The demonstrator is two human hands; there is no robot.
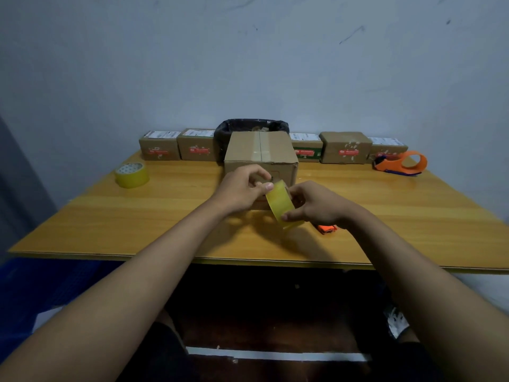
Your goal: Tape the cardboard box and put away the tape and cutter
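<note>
A brown cardboard box (261,153) stands in the middle of the wooden table (137,216), with a strip of tape along its top seam. In front of it my right hand (316,205) holds a yellowish roll of tape (281,205) upright. My left hand (242,191) pinches the roll's upper edge with thumb and fingers. A small orange cutter (327,228) lies on the table just under my right wrist, mostly hidden.
A second tape roll (131,174) lies at the table's left. An orange tape dispenser (399,163) sits at the far right. A row of small cardboard parcels (345,147) and a black-lined bin (252,126) stand along the wall.
</note>
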